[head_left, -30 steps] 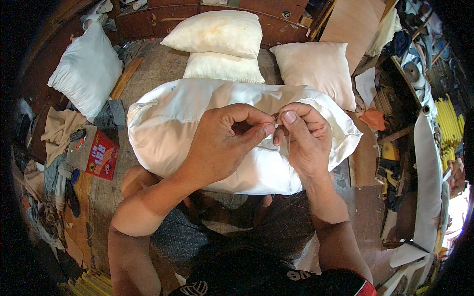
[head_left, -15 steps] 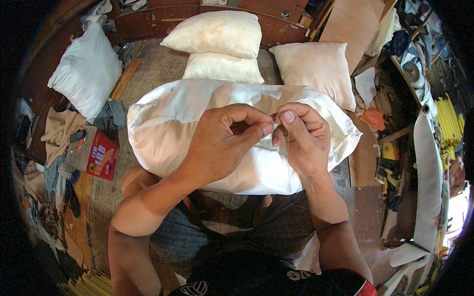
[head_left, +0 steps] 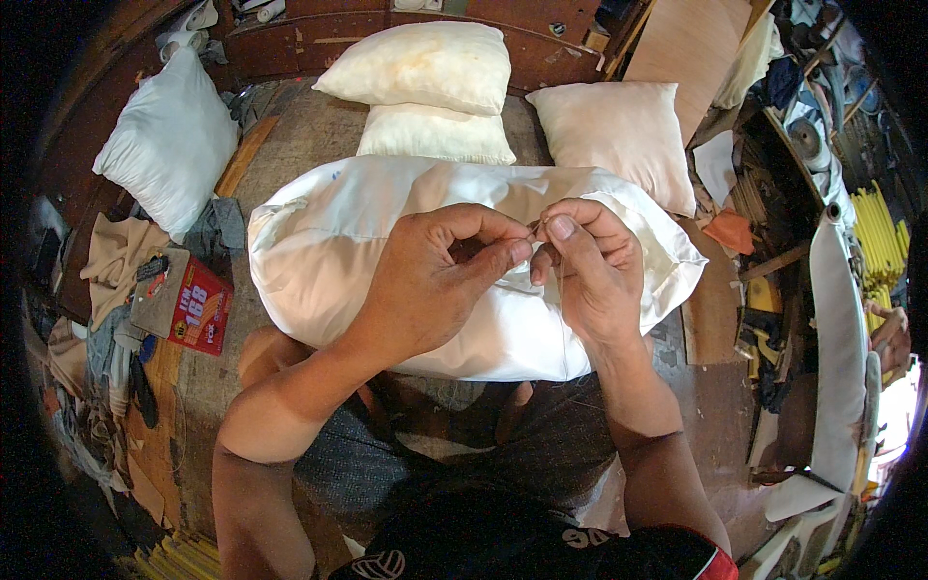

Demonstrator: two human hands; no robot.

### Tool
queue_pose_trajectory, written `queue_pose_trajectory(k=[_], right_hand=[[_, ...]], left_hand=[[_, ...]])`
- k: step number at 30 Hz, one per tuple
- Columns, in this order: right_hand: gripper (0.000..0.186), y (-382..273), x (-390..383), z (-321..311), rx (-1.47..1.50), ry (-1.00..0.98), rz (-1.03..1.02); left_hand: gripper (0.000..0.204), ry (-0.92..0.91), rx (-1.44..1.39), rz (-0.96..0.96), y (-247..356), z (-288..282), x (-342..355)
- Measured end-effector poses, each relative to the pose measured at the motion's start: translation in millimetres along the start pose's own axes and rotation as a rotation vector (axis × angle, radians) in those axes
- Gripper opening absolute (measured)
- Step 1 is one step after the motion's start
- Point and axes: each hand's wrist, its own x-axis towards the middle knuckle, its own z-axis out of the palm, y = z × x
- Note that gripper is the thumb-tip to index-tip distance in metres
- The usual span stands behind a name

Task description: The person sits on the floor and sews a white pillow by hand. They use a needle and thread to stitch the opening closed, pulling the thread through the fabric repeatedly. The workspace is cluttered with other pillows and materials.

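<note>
A large white cushion (head_left: pixel 319 290) with a shiny cover lies across my lap. Above its middle, my left hand (head_left: pixel 425 271) is closed in a pinch of thumb and forefinger. What its fingertips hold is too fine to make out. Almost touching them, the pinched thumb and forefinger of my right hand (head_left: pixel 601 275) grip a thin pale thread (head_left: pixel 563 309). The thread hangs down in front of the cushion. Folds of the cushion's cover lie under and behind both hands.
Two stacked cream pillows (head_left: pixel 416 68) lie beyond the cushion, with a square pillow (head_left: pixel 614 135) to their right. A white pillow (head_left: pixel 169 145) leans at far left above a red box (head_left: pixel 201 304). Rolled material (head_left: pixel 836 338) and yellow strips (head_left: pixel 880 237) line the right side.
Both hands keep their pinch close together and have barely moved. The thread hanging from the right hand shows more clearly now.
</note>
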Motion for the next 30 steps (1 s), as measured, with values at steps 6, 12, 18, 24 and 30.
queue_pose_trajectory(k=[6, 12, 18, 24, 30], right_hand=[[0.017, 0.3, 0.0, 0.5, 0.006, -0.005, 0.003], [0.017, -0.4, -0.8, 0.5, 0.0, 0.005, -0.004], [0.017, 0.4, -0.6, 1.4, 0.012, 0.005, -0.01], [0.017, 0.4, -0.8, 0.5, -0.009, 0.007, -0.009], [0.018, 1.1, -0.9, 0.4, -0.011, -0.001, -0.013]], left_hand=[[0.013, -0.012, -0.01, 0.011, 1.7, -0.2, -0.4], [0.012, -0.005, -0.005, 0.025, 0.8, 0.6, -0.4], [0.013, -0.01, -0.015, -0.02, 2.4, -1.3, -0.6], [0.015, -0.018, -0.006, -0.035, 3.7, -1.5, -0.6], [0.015, -0.02, 0.007, -0.034, 2.6, -2.4, -0.8]])
